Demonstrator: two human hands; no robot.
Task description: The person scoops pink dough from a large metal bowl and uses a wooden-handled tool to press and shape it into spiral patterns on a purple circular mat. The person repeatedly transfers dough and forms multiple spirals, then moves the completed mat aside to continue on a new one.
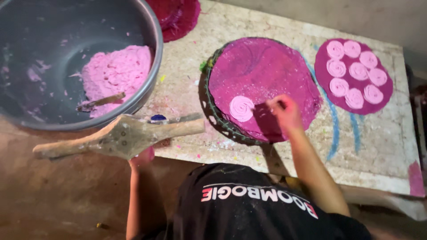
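My left hand (141, 157) grips a wooden press tool (120, 135) from beneath, holding it level near the board's front edge. My right hand (283, 111), fingers pinched together, touches a round magenta disc (267, 75) resting on a dark wire-rimmed stand. One pale pink spiral of dough (241, 108) lies on that disc just left of my right hand. It is too small to tell whether the fingers pinch a bit of dough.
A large grey bowl (147, 26) at the left holds pink dough (115, 73) and a stick (100, 102). Another magenta disc (387, 95) at the right carries several pink spirals. All sit on a speckled stone slab (382, 146). A further magenta disc (178, 15) lies at the top.
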